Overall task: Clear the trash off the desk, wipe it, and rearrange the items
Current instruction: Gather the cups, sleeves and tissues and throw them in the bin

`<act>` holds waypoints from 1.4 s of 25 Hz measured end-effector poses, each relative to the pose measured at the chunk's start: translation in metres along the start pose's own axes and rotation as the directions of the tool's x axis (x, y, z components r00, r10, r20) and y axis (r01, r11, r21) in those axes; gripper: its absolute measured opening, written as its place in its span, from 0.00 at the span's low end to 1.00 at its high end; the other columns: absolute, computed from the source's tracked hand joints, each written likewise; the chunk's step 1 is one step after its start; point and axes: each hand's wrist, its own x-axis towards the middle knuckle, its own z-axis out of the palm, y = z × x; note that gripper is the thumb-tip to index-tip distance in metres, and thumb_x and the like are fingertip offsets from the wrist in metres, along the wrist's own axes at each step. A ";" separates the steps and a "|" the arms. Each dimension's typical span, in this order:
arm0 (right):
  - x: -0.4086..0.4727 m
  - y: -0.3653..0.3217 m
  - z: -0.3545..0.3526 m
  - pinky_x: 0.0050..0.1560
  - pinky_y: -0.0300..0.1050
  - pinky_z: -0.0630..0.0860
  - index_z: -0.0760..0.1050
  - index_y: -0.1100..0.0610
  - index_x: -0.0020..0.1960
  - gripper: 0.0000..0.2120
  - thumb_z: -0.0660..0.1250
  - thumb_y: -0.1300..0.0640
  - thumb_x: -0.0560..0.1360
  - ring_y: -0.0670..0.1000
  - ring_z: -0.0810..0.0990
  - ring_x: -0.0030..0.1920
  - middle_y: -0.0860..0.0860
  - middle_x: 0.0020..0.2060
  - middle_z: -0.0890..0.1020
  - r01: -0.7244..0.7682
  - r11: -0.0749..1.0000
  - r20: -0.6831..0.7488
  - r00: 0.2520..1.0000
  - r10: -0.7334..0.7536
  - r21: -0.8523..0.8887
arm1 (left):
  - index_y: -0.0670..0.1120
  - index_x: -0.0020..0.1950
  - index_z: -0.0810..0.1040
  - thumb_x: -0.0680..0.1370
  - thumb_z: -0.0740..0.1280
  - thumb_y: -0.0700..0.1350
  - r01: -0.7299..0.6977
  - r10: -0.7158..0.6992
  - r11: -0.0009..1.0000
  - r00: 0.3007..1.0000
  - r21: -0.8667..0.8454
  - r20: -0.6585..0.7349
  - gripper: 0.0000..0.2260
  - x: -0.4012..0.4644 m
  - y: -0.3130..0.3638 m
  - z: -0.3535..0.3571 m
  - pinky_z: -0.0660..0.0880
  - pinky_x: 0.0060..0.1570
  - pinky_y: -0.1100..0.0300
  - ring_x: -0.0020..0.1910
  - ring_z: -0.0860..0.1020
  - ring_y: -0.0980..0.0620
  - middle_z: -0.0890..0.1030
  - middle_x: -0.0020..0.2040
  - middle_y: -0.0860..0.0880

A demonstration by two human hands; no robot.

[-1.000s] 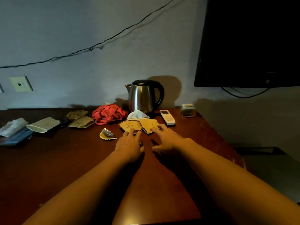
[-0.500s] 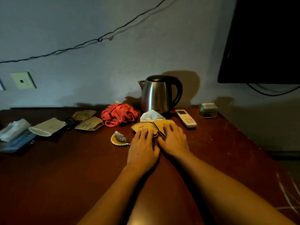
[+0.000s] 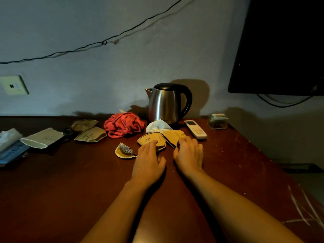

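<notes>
Two flattened brown paper cup sleeves lie mid-desk in front of the kettle. My left hand [image 3: 149, 158] rests palm down with its fingertips on the printed sleeve [image 3: 149, 139]. My right hand [image 3: 189, 154] lies flat beside it, fingers touching the plain sleeve [image 3: 172, 135]. A crumpled white tissue [image 3: 157, 125] sits just behind the sleeves. A paper cupcake liner with a foil wrapper [image 3: 125, 151] lies left of my left hand. A bunched red cloth [image 3: 124, 124] is behind it. The dark wooden desk [image 3: 70, 181] stretches toward me.
A steel kettle [image 3: 166, 104] stands at the wall, a white remote [image 3: 195, 129] and a clear box of sachets [image 3: 218, 121] to its right. More flattened sleeves [image 3: 90, 135], a crushed paper cup [image 3: 42, 137] and plastic-wrapped items [image 3: 8, 142] lie at left. A dark TV [image 3: 280, 44] hangs upper right.
Both hands slid forward onto the two paper sleeves, and have now drawn slightly apart, with the sleeves spread beneath the fingertips. The camera view shifted left and closer.
</notes>
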 end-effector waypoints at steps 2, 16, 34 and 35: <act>0.004 -0.001 0.001 0.66 0.51 0.66 0.66 0.50 0.69 0.25 0.64 0.44 0.75 0.55 0.66 0.68 0.53 0.69 0.67 0.044 0.998 0.015 0.999 -0.045 0.052 | 0.47 0.76 0.62 0.78 0.64 0.48 0.015 -0.015 1.000 1.000 -0.025 -0.002 0.27 -0.001 -0.001 0.000 0.61 0.70 0.57 0.72 0.61 0.52 0.68 0.72 0.49; 0.016 0.001 0.013 0.62 0.52 0.66 0.74 0.53 0.63 0.17 0.58 0.48 0.78 0.56 0.70 0.62 0.54 0.64 0.73 0.008 1.000 0.097 0.995 -0.007 -0.005 | 0.47 0.71 0.67 0.78 0.64 0.46 0.031 -0.033 0.998 0.998 -0.049 -0.044 0.22 0.004 -0.001 0.000 0.64 0.68 0.57 0.69 0.63 0.52 0.71 0.68 0.49; 0.025 0.001 0.008 0.66 0.54 0.63 0.66 0.49 0.67 0.32 0.65 0.33 0.70 0.60 0.65 0.67 0.58 0.66 0.68 -0.198 0.974 0.172 0.969 0.177 0.114 | 0.46 0.67 0.71 0.77 0.65 0.44 0.022 -0.026 0.999 0.995 -0.044 -0.092 0.18 0.008 -0.002 0.001 0.67 0.64 0.56 0.64 0.67 0.50 0.75 0.63 0.48; 0.022 0.000 0.003 0.66 0.53 0.62 0.66 0.49 0.66 0.31 0.65 0.33 0.70 0.59 0.65 0.67 0.58 0.66 0.68 -0.229 0.961 0.153 0.967 0.206 0.154 | 0.46 0.67 0.71 0.77 0.65 0.44 0.020 -0.023 0.999 0.996 -0.043 -0.090 0.18 0.008 -0.002 0.001 0.67 0.65 0.56 0.64 0.67 0.50 0.75 0.63 0.48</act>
